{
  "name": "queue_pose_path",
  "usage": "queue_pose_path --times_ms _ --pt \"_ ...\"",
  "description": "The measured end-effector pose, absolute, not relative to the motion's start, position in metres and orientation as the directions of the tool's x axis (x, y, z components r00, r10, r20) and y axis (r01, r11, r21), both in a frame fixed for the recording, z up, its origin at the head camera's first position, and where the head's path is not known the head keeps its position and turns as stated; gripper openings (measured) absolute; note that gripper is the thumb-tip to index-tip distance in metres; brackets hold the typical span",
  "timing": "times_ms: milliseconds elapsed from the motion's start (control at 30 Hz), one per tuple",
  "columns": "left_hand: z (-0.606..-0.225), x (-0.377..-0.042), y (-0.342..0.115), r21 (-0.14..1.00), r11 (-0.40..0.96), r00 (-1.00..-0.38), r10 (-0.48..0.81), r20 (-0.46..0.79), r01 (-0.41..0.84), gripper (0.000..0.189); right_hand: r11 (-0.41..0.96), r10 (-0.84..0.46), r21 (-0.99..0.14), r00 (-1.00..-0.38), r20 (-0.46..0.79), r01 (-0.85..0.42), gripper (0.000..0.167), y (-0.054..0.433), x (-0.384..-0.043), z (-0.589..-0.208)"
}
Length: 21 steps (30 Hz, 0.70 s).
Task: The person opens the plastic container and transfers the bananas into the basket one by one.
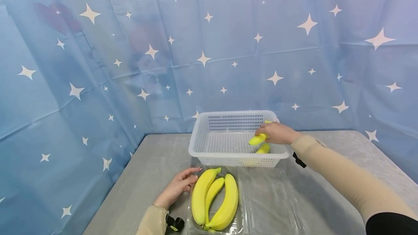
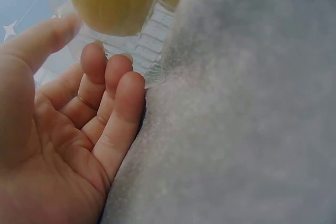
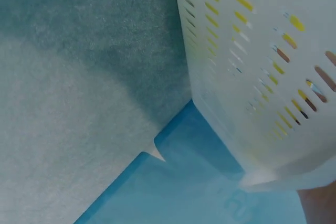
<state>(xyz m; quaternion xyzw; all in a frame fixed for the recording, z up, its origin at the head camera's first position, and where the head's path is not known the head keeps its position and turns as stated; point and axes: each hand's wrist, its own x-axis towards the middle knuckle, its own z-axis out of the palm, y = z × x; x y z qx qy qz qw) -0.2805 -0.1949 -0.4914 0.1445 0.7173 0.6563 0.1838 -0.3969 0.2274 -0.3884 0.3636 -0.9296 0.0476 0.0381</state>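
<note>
In the head view, my right hand (image 1: 278, 132) grips a yellow banana (image 1: 258, 139) above the right side of a white perforated plastic basket (image 1: 199, 153). Below it, another banana (image 1: 263, 149) lies in the basket. The right wrist view catches the outside of the basket wall (image 3: 231, 72), with yellow showing through its slots. My left hand (image 1: 177, 188) rests at the left side of a clear plastic clamshell box (image 1: 241, 224). Its fingers (image 2: 123, 98) are loosely bent beside the box's corner in the left wrist view. Several bananas (image 1: 228, 206) lie inside the box.
The clamshell's clear lid (image 1: 271, 202) lies folded open to the right, flat on the grey table (image 1: 156, 155). The basket stands just behind the box. A blue curtain with white stars (image 1: 183, 46) hangs behind the table.
</note>
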Motion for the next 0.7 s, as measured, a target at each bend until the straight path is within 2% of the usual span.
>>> queue_pose_path --times_ms 300,700 --pt "-0.4919 -0.2799 -0.1939 0.995 0.093 -0.890 0.450 -0.070 -0.031 0.050 0.709 -0.692 -0.049 -0.708 0.143 -0.703 0.037 0.2266 -0.3966 -0.3938" --pt "-0.4920 -0.2809 -0.1943 0.994 0.101 -0.891 0.447 -0.072 -0.030 0.050 0.721 -0.678 -0.078 -0.724 0.127 -0.688 0.036 0.2235 -0.3977 -0.3972"
